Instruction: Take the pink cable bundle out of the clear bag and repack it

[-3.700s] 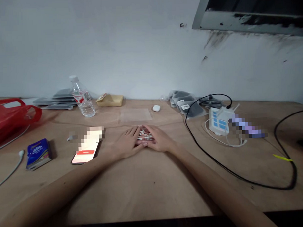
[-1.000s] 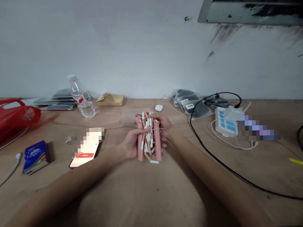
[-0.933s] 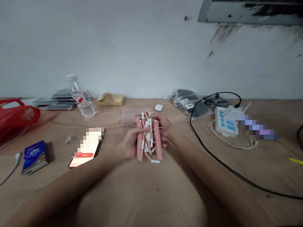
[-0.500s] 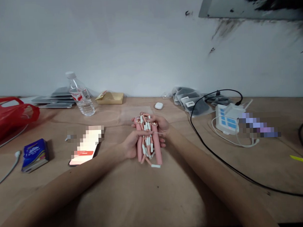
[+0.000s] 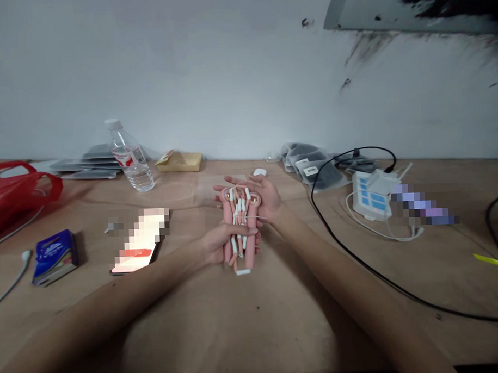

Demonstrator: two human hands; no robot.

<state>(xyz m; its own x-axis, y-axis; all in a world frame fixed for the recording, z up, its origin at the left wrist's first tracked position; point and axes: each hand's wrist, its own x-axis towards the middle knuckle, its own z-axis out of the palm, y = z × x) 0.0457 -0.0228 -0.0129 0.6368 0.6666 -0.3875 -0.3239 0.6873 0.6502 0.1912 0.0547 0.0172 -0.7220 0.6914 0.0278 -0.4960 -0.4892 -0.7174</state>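
Beyond the rope (image 5: 239, 207), brown table (image 5: 197, 330), stained wall (image 5: 229, 89)

Left hand (image 5: 220, 241): bare, slender. Left forearm (image 5: 146, 285) behind it: bare as far as visible, small dark spot (image 5: 114, 285) well back from the hand (mole or speck, cannot tell). Right hand (image 5: 269, 199): bare, long-fingered. Right forearm (image 5: 325, 265) behind it: bare, slim.

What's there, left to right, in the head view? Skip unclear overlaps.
Red bag, blue pack, lit phone, yellow cardboard tray, pink-handled beaded rope, gray packets, white-and-blue block, yellow tie.
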